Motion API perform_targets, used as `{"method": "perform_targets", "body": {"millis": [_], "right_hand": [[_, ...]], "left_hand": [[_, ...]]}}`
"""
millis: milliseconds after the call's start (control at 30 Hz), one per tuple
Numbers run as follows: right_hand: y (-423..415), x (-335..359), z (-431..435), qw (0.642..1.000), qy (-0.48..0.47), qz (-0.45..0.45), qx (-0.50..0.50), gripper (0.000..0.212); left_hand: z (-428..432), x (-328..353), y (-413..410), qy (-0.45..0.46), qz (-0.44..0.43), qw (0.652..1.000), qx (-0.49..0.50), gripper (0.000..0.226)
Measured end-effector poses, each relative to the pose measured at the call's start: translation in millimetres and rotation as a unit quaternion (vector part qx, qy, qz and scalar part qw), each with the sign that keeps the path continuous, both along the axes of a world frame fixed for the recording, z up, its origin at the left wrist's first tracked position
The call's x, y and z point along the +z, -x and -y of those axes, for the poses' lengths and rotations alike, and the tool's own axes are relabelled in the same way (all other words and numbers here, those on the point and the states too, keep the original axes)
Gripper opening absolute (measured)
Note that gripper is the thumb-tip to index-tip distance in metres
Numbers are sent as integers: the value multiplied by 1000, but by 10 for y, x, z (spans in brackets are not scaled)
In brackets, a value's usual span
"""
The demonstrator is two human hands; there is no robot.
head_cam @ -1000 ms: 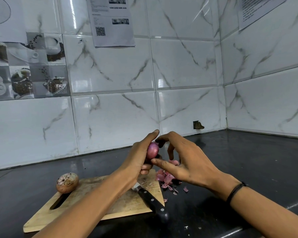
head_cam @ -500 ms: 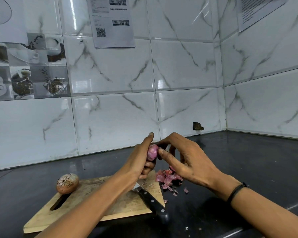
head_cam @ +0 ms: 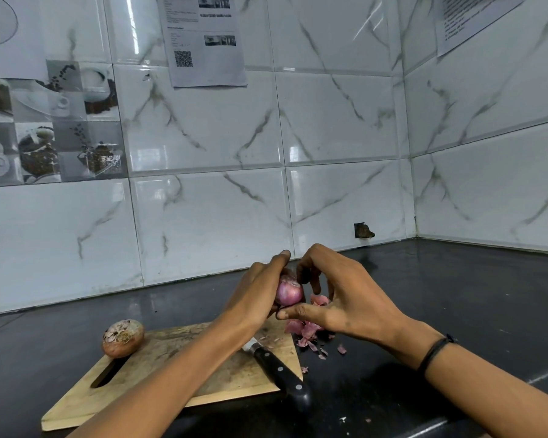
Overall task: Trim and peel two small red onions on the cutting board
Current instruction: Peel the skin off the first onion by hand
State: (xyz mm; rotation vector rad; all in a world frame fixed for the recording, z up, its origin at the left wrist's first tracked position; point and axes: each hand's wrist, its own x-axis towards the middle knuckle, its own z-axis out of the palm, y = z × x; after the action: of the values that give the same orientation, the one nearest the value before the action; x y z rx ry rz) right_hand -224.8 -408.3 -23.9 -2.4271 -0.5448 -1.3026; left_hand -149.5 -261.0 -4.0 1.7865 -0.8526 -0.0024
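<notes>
While the left hand [head_cam: 253, 298] wraps its curled fingers round a small red onion [head_cam: 288, 292], the right hand [head_cam: 345, 295] closes on the same bulb from the other side, thumb under its lower edge and bent fingers at its top. The onion is held in the air above the far right corner of the wooden cutting board [head_cam: 178, 374]; its visible skin is glossy pink-purple. A second onion [head_cam: 123, 338], still in dry brownish skin with flaky patches, sits on the board's far left corner, just beyond the handle slot. A knife [head_cam: 279, 371] with a black riveted handle lies across the board's right edge, its blade mostly hidden under the left forearm and its handle end reaching past the near edge. Pink peel scraps [head_cam: 307, 333] are heaped on the dark tabletop [head_cam: 456, 295] just beside the board, below the right hand, with a few on the board itself. A dark band [head_cam: 434, 352] circles the right wrist. A printed sheet [head_cam: 206, 39] with a QR code hangs on the marbled tile wall.
</notes>
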Motion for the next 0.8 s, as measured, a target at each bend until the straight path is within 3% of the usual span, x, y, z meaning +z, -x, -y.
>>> {"method": "perform_targets", "body": {"millis": [300, 500, 800], "right_hand": [[16, 9, -74, 1000, 6, -6, 16, 55], [-3, 0, -109, 998, 9, -39, 48, 52], [-4, -9, -110, 998, 10, -38, 42, 50]], "left_hand": [[48, -45, -114, -17, 71, 992, 108, 60], [60, -68, -99, -35, 82, 991, 95, 65], [67, -50, -49, -60, 15, 995, 79, 35]]}}
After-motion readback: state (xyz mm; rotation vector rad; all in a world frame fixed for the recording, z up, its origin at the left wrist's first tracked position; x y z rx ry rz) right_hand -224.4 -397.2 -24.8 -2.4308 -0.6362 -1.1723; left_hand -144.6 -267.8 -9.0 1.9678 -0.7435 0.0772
